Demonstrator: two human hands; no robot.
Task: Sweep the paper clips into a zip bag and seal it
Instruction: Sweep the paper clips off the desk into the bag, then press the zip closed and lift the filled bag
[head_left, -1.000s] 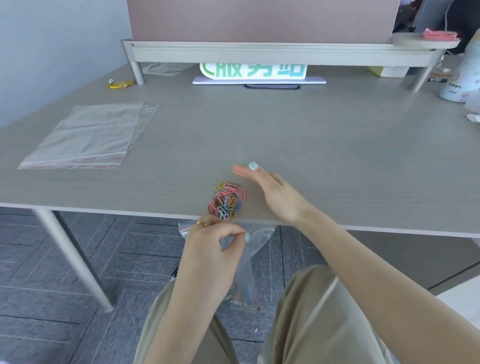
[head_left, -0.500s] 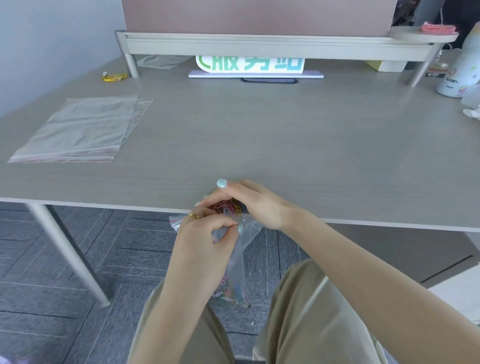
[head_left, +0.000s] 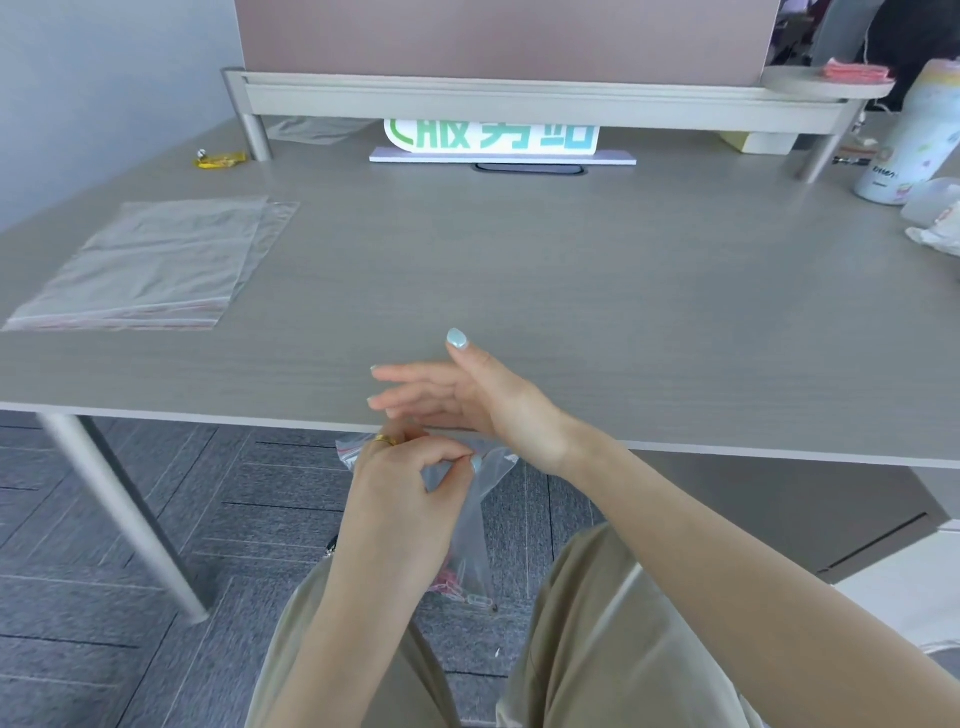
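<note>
Zip bag (head_left: 470, 525) hangs lengthwise toward 6 o'clock below the desk (head_left: 571, 291) edge; left hand (head_left: 400, 499) pinches its mouth, right hand (head_left: 457, 397) spread empty at 12 o'clock, touching the edge.

An office: desk (head_left: 571, 270), partition screen (head_left: 498, 31), carpet tiles (head_left: 104, 623).

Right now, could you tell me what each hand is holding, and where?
The left hand pinches the clear plastic zip bag at its open top edge; the right hand holds nothing.

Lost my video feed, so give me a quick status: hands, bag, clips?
Left hand pinching zip bag mouth below desk edge. Right hand open, empty, over the edge. Paper clips at bag bottom; bag unsealed. Nothing in the way.
</note>
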